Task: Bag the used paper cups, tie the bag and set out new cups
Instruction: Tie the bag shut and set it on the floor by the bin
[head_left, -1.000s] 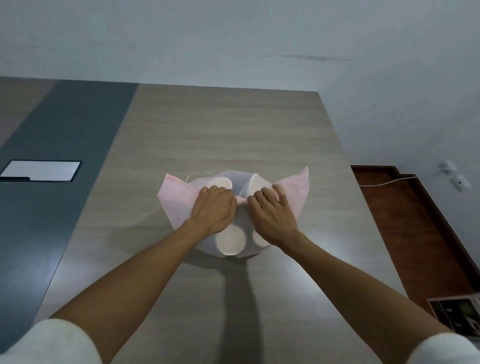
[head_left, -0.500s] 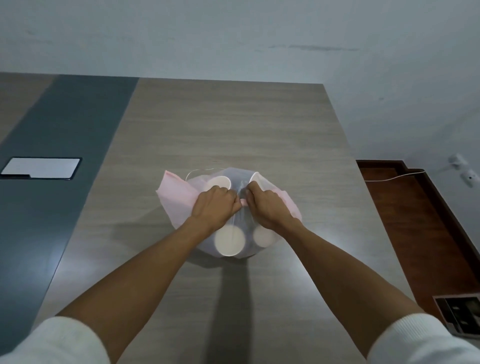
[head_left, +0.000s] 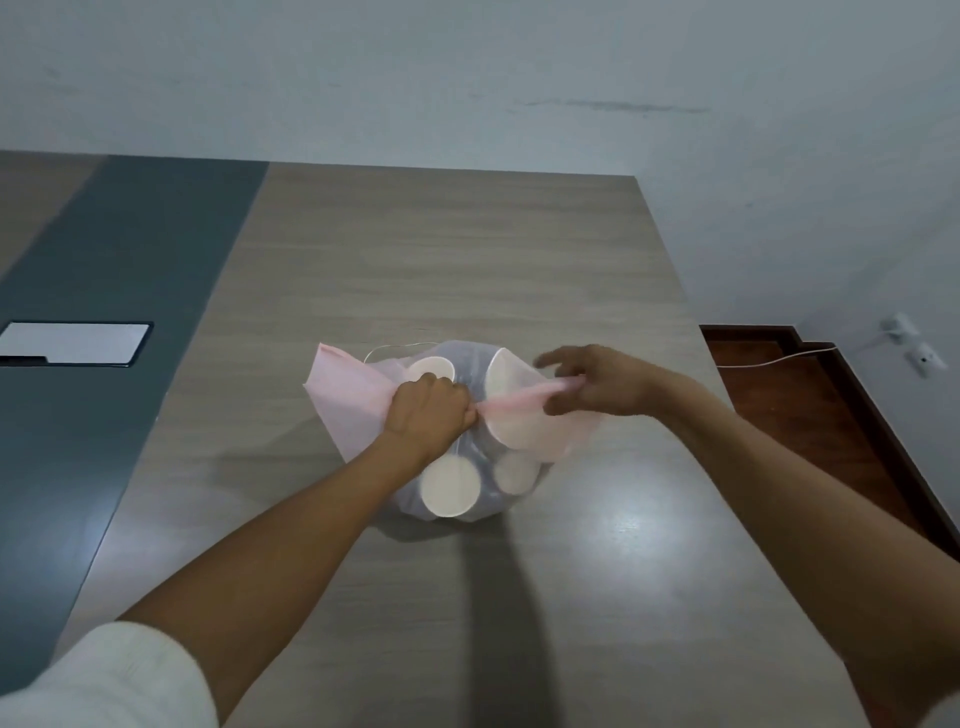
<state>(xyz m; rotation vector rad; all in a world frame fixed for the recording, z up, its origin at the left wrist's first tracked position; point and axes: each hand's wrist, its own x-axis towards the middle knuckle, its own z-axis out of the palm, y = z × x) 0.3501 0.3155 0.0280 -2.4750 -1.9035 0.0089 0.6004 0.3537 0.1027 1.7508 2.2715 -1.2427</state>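
Four paper cups (head_left: 449, 492) show through the thin translucent bag (head_left: 470, 462), which sits on the tabletop (head_left: 467, 249) a little below the middle of the frame. Its two pink handle flaps spread apart: the left flap (head_left: 345, 395) fans out toward the left of the frame, and the right flap (head_left: 524, 402) is drawn into a taut strip toward the right.

The left hand (head_left: 428, 415) is clenched at the bag's neck, its fingers curled tightly round the gathered plastic where the flaps meet. The right hand (head_left: 597, 387) pinches the far end of the right flap between thumb and fingers (head_left: 558, 358), the other fingers loosely spread; it is blurred, so the exact contact is hard to read.

By my judgement the bagging is done and the tying is under way, with no finished knot visible. The load looks very light, and the film soft, slippery and easily torn, while the cups inside would crush under pressure. The sensible hold is on the flaps, near the neck, pulling evenly rather than sharply. No fresh cups appear in view.
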